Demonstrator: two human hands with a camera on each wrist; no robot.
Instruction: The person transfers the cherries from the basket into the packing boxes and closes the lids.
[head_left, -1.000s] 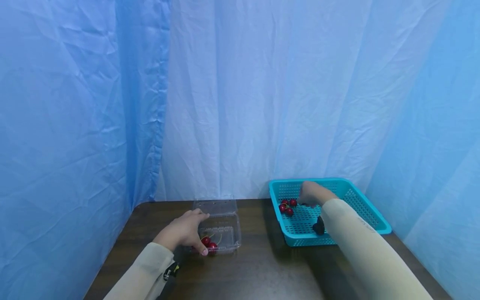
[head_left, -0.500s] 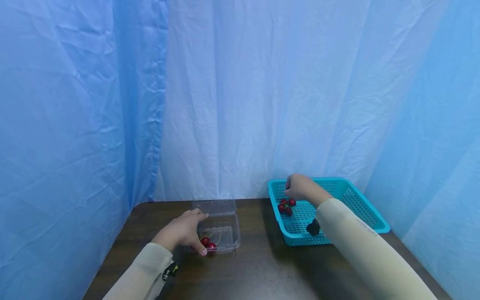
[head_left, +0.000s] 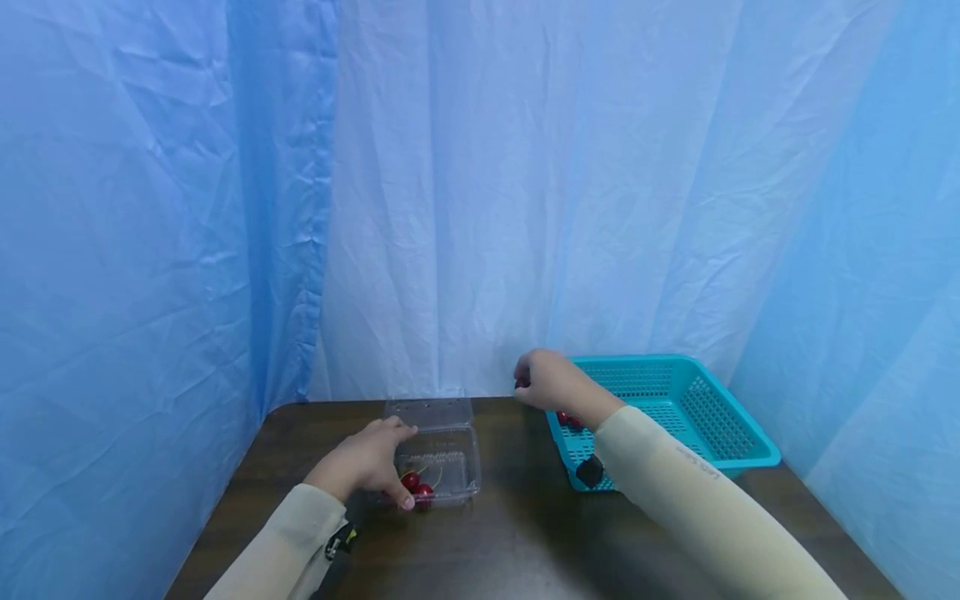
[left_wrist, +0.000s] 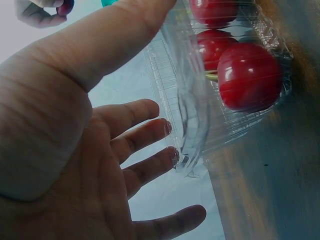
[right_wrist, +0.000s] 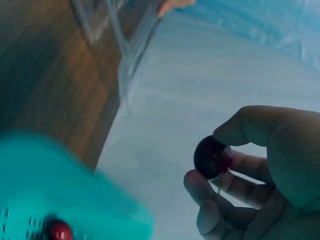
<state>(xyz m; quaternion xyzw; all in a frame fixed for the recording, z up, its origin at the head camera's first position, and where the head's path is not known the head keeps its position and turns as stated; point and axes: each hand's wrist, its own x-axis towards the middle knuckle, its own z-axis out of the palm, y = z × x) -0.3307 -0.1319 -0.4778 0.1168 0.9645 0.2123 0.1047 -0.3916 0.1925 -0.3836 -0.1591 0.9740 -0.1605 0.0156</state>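
In the head view my left hand [head_left: 362,461] lies along the left side of a hinged clear plastic clamshell box [head_left: 474,457], its lid tipped back. Up close, the fingers [left_wrist: 145,165] are spread and loosely straight, with some fingertips at the box's rim. Several red cherries [left_wrist: 250,77] with green stems sit inside, near the thumb. Past the left rim of a turquoise basket [head_left: 690,362], my right hand [head_left: 557,385] is raised. It pinches one dark red cherry [right_wrist: 210,157] between thumb and fingertips, a short stem hanging below the fruit.
More cherries [head_left: 573,421] lie in the basket's left part, partly hidden behind the right forearm. Both containers stand on a dark wooden table [head_left: 495,550]. Blue and white curtains [head_left: 465,200] hang behind the table and at its sides.
My right hand has risen out of the basket with a cherry and moved left, past the basket's left rim. The left hand and the clamshell box have stayed in place.
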